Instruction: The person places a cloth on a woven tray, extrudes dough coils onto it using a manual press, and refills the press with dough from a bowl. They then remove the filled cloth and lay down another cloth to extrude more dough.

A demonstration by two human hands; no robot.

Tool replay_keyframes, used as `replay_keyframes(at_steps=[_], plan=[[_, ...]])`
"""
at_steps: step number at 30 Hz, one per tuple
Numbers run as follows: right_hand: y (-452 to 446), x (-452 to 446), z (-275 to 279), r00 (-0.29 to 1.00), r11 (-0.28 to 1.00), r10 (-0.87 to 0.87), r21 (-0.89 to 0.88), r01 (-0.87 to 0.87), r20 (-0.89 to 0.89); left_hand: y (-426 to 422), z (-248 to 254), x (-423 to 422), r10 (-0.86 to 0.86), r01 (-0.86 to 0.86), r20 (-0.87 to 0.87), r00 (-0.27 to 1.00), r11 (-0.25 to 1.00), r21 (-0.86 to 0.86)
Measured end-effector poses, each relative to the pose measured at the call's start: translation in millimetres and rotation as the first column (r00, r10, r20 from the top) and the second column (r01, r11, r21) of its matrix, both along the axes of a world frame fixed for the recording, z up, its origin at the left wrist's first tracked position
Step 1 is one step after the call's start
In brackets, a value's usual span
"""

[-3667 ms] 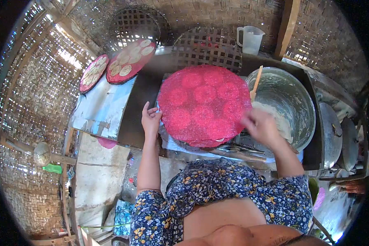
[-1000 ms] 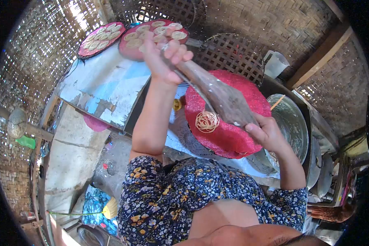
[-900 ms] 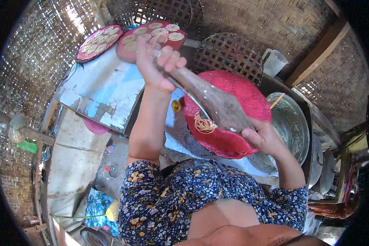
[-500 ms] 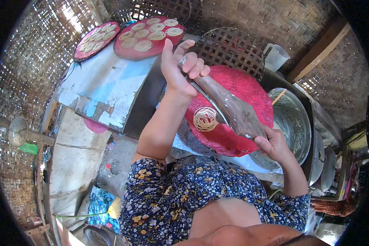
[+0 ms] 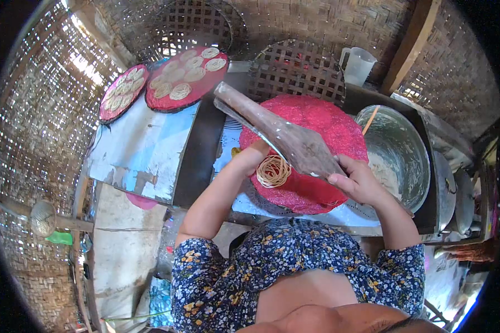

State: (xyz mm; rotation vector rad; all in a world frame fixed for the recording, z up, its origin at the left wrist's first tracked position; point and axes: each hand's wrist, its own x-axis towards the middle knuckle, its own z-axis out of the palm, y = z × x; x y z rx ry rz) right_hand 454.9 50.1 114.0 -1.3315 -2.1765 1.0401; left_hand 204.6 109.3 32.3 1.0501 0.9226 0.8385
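A long two-handled wooden press slants over a round red tray. My right hand is closed round its near, broad end. Its far, narrow end points up and left, with no hand on it. My left hand reaches under the press at its left side; its fingers are hidden behind the wood. Just below that hand, a coiled nest of pale dough strands lies on the left part of the red tray.
Two more red trays with several pale coils rest on a worn bluish board. To the right stands a large metal basin with pale dough and a stick. Behind are a woven basket and a plastic jug.
My left hand has left the far handle and dropped down beneath the press, beside the coil. My right hand still holds the broad end. The view has shifted slightly.
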Motion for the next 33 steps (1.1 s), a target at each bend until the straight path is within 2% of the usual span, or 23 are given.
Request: replay_keyframes(at_steps=[2,5,8,11,12,14,15,17,20,23,25,26,29,30,31,33], plan=[[1.6,-0.4,-3.4,1.000,1.000,0.003,0.019,-0.003,-0.015,1.4,-6.8,-0.9,0.001,0.005,0.075,0.997,0.997,-0.077],[6.4,0.1,-11.1,0.999,0.998,0.000,0.061,0.003,-0.048,0.0,-8.4,-3.2,-0.043,0.050,0.083,0.996,0.994,-0.094],[8.3,2.1,-17.3,0.996,0.998,-0.041,0.037,0.044,-0.079,-13.3,9.4,9.4,0.087,-0.087,-0.013,0.996,0.996,0.013],[11.9,3.1,-23.7,0.985,0.994,-0.108,0.004,0.109,-0.131,3.8,-30.4,-9.4,0.015,-0.013,-0.043,0.999,0.999,0.030],[12.7,5.2,-25.3,0.980,0.993,-0.120,0.000,0.121,-0.160,10.1,-45.3,-20.8,-0.010,0.047,-0.264,0.965,0.990,0.134],[13.6,10.6,-26.7,0.972,0.988,-0.151,-0.023,0.150,-0.182,19.6,-65.6,-40.6,0.018,0.225,-0.654,0.756,0.932,0.285],[13.6,13.4,-27.0,0.969,0.985,-0.172,-0.044,0.166,-0.176,11.1,-53.8,-35.5,0.118,0.159,-0.699,0.705,0.935,0.318],[12.3,18.0,-25.9,0.963,0.979,-0.202,-0.074,0.192,-0.176,-21.2,-22.1,-19.9,0.305,0.037,-0.763,0.570,0.918,0.395],[11.0,24.1,-26.4,0.950,0.972,-0.229,-0.094,0.213,-0.211,-40.0,-39.8,-35.2,0.418,0.300,-0.794,0.441,0.765,0.569],[9.3,30.5,-26.6,0.941,0.969,-0.244,-0.081,0.231,-0.234,-56.0,-34.3,-39.8,0.529,0.461,-0.795,0.296,0.650,0.604],[8.0,34.0,-21.3,0.950,0.969,-0.246,-0.039,0.243,-0.194,-62.8,-26.3,-43.0,0.529,0.473,-0.819,0.223,0.676,0.565],[7.9,35.5,-22.7,0.943,0.970,-0.242,-0.017,0.244,-0.230,-64.7,-21.9,-44.7,0.528,0.478,-0.828,0.186,0.688,0.546],[4.7,39.4,-25.9,0.917,0.967,-0.220,0.046,0.249,-0.333,-65.7,-10.5,-50.7,0.649,0.402,-0.749,0.132,0.656,0.639],[3.5,37.2,-25.1,0.907,0.966,-0.210,0.066,0.250,-0.366,-61.4,-9.7,-54.0,0.733,0.379,-0.668,0.129,0.586,0.716],[2.5,34.2,-23.7,0.896,0.964,-0.197,0.087,0.251,-0.398,-56.2,-0.3,-50.1,0.748,0.352,-0.613,0.254,0.518,0.779],[1.8,23.9,-15.3,0.913,0.972,-0.236,-0.089,0.218,-0.334,-45.1,30.8,-39.5,0.740,0.261,-0.467,0.484,0.387,0.884]])
